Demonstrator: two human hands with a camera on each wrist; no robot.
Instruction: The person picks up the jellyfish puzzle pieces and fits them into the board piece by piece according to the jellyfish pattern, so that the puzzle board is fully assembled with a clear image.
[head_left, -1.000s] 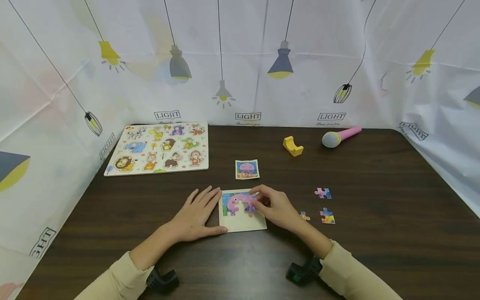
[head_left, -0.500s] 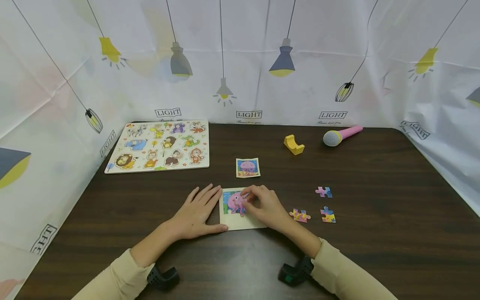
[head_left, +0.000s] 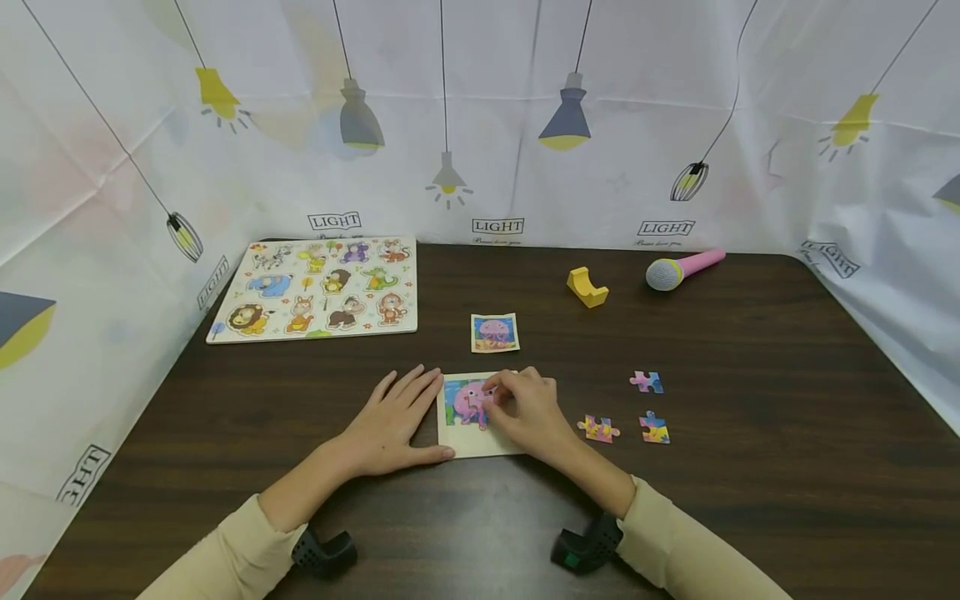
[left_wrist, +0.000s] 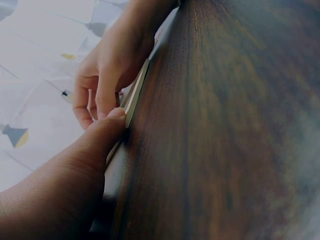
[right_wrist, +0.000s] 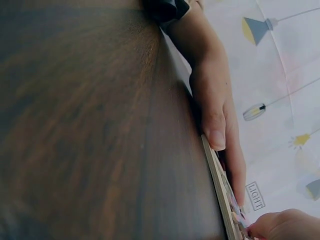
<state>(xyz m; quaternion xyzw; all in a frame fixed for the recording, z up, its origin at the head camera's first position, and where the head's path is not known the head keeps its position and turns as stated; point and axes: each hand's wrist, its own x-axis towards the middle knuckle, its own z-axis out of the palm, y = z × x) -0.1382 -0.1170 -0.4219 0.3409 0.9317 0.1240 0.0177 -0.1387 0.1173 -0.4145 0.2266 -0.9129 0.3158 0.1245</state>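
Note:
My left hand [head_left: 396, 423] lies flat with fingers spread, its thumb and fingertips at the left side of a small square puzzle board [head_left: 480, 446]. That board carries part of a pink octopus picture in its upper half; its lower strip is bare pale wood. Over the picture, my right hand [head_left: 527, 414] pinches a puzzle piece between thumb and forefinger, low against the board. The fingers cover most of that piece and the board's right part. In the left wrist view, my left thumb [left_wrist: 112, 120] touches the board's edge.
Loose puzzle pieces lie to the right: a pink-blue one [head_left: 647, 382], a yellow-blue one [head_left: 655, 428] and a yellow-pink one [head_left: 598, 429]. Behind the board is an octopus picture card [head_left: 495, 333]. Further back are an animal board [head_left: 315, 292], yellow block [head_left: 587, 287] and toy microphone [head_left: 682, 269].
My right hand has moved slightly left, onto the middle of the octopus picture, where a gap showed earlier. More of the yellow-pink piece now shows beside the wrist. My left hand has stayed put.

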